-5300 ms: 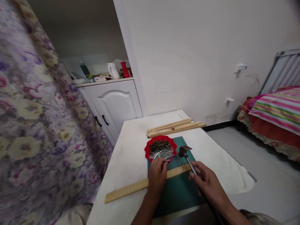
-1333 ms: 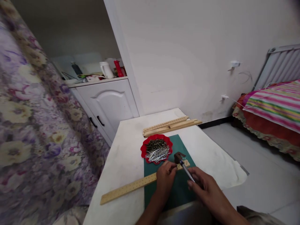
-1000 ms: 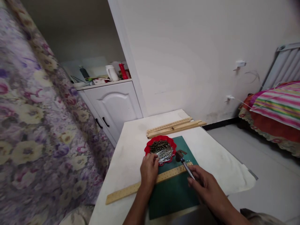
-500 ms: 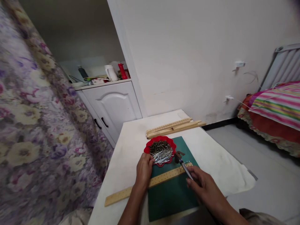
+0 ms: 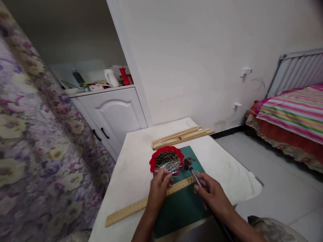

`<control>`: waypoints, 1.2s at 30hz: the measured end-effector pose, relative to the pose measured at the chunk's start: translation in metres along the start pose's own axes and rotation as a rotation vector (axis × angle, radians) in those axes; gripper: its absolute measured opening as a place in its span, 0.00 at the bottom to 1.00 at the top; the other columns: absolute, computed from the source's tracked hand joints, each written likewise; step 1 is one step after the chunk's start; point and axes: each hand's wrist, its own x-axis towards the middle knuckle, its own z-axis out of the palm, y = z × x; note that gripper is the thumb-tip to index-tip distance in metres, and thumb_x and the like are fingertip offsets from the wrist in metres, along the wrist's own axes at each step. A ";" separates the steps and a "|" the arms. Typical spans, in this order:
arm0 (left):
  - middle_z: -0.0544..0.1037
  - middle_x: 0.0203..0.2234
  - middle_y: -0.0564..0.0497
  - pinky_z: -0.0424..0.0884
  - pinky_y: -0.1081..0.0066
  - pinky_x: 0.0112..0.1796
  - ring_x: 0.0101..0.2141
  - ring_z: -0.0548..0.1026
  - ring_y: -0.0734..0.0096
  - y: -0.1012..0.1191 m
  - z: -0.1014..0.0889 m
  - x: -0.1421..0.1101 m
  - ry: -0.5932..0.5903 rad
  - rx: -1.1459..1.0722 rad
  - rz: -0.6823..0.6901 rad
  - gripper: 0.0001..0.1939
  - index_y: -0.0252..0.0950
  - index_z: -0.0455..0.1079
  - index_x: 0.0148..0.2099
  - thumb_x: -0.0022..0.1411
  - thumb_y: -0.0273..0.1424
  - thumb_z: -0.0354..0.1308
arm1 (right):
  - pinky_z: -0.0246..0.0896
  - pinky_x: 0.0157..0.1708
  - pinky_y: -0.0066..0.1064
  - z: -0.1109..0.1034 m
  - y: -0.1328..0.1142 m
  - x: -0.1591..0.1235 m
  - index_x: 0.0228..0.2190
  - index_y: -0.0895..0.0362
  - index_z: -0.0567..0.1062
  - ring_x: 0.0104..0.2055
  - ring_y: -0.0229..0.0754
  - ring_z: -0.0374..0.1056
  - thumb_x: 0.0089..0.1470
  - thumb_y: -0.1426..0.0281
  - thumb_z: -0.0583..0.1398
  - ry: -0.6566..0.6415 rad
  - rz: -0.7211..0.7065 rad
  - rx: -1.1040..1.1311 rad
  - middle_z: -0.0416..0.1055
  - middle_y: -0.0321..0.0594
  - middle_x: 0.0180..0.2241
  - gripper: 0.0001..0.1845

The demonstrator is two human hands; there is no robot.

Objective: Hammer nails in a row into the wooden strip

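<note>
My right hand (image 5: 213, 193) grips a claw hammer (image 5: 193, 170) by its shaft, its head raised over the far end of a wooden strip (image 5: 135, 207). Several nails (image 5: 191, 179) stand up from that end of the strip, and small holes or marks run along its length. My left hand (image 5: 159, 188) is closed with fingertips pinched, just in front of a red scalloped bowl (image 5: 152, 167) full of nails (image 5: 168, 160). Whatever the pinch holds is too small to make out. Under the strip lies a green mat (image 5: 181, 215).
More wooden strips (image 5: 181, 138) are stacked across the back of the white table (image 5: 118, 188). A floral curtain (image 5: 50, 161) hangs at the left, beside a white cabinet (image 5: 116, 116). To the right is a bed (image 5: 295, 111) with a striped cover.
My left hand has drawn back from the bowl's rim toward the wooden strip, fingers pinched together. The hammer stays in my right hand. The whole view has shifted slightly.
</note>
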 end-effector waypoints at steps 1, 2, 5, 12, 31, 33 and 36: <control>0.73 0.24 0.54 0.64 0.74 0.28 0.23 0.69 0.73 0.004 0.008 -0.002 -0.064 -0.070 -0.005 0.10 0.37 0.63 0.32 0.60 0.38 0.50 | 0.52 0.09 0.20 0.000 -0.001 0.001 0.38 0.56 0.68 0.15 0.29 0.55 0.53 0.63 0.59 0.021 0.002 0.014 0.66 0.29 0.25 0.12; 0.73 0.24 0.54 0.64 0.74 0.27 0.23 0.69 0.74 0.007 0.015 -0.004 -0.111 -0.126 -0.011 0.10 0.37 0.64 0.31 0.60 0.38 0.51 | 0.52 0.10 0.20 0.000 -0.002 0.002 0.38 0.56 0.68 0.14 0.29 0.55 0.52 0.63 0.59 0.039 0.002 0.026 0.66 0.29 0.25 0.12; 0.73 0.23 0.53 0.63 0.75 0.26 0.21 0.68 0.75 0.014 0.031 -0.008 -0.170 -0.233 -0.017 0.10 0.36 0.64 0.31 0.59 0.37 0.53 | 0.52 0.10 0.20 -0.002 -0.003 0.004 0.36 0.56 0.68 0.15 0.29 0.56 0.51 0.63 0.60 0.075 -0.012 0.058 0.68 0.30 0.25 0.13; 0.72 0.22 0.54 0.63 0.75 0.25 0.20 0.68 0.76 0.023 0.037 -0.010 -0.205 -0.291 -0.017 0.10 0.35 0.64 0.31 0.59 0.36 0.53 | 0.52 0.10 0.19 -0.006 0.000 0.004 0.37 0.57 0.68 0.16 0.30 0.56 0.48 0.64 0.62 0.100 -0.026 0.095 0.68 0.30 0.25 0.14; 0.70 0.19 0.54 0.62 0.75 0.27 0.22 0.66 0.77 0.012 0.064 -0.017 -0.121 -0.706 -0.162 0.10 0.33 0.67 0.30 0.52 0.35 0.60 | 0.51 0.09 0.19 0.002 0.001 0.006 0.35 0.58 0.69 0.14 0.29 0.58 0.46 0.61 0.65 -0.011 0.002 0.259 0.69 0.31 0.22 0.18; 0.71 0.20 0.54 0.63 0.75 0.29 0.23 0.67 0.76 0.010 0.057 -0.013 -0.057 -0.629 -0.135 0.09 0.33 0.68 0.31 0.54 0.35 0.59 | 0.50 0.09 0.19 0.001 0.001 0.006 0.35 0.58 0.69 0.13 0.28 0.57 0.48 0.59 0.63 0.030 0.002 0.212 0.68 0.30 0.23 0.17; 0.72 0.22 0.54 0.64 0.74 0.30 0.26 0.69 0.74 0.003 0.045 -0.006 0.077 -0.392 -0.099 0.09 0.34 0.70 0.32 0.55 0.35 0.59 | 0.46 0.09 0.19 -0.004 0.001 0.005 0.35 0.58 0.68 0.10 0.25 0.53 0.52 0.58 0.60 0.085 -0.007 0.144 0.67 0.29 0.24 0.16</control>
